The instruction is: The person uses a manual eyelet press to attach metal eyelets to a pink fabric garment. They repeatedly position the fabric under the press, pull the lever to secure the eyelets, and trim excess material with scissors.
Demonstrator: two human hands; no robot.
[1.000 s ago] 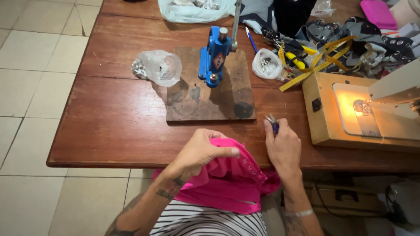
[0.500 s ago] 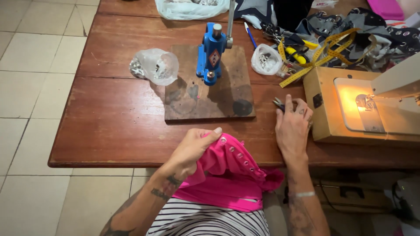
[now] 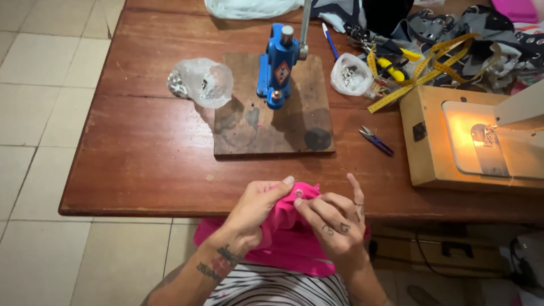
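Both hands hold a bright pink garment (image 3: 289, 243) over my lap at the table's near edge. My left hand (image 3: 254, 211) grips a bunched fold of it from the left. My right hand (image 3: 335, 218) pinches the same fold from the right, fingertips at a small metal snap on the cloth. Small purple-handled snips (image 3: 375, 140) lie on the table ahead of my right hand, apart from it. A blue hand press (image 3: 277, 65) stands on a wooden board (image 3: 272, 122) in the middle of the table.
A clear bag of metal snaps (image 3: 203, 84) lies left of the press, another small bag (image 3: 350, 75) to its right. A lit sewing machine on a wooden base (image 3: 447, 141) fills the right side. Yellow tape measure (image 3: 422, 71), tools and fabric crowd the back right. Tiled floor (image 3: 39, 113) lies left.
My right hand set the snips down on the table and came back to the pink garment. Both hands now pinch a fold at the table edge.
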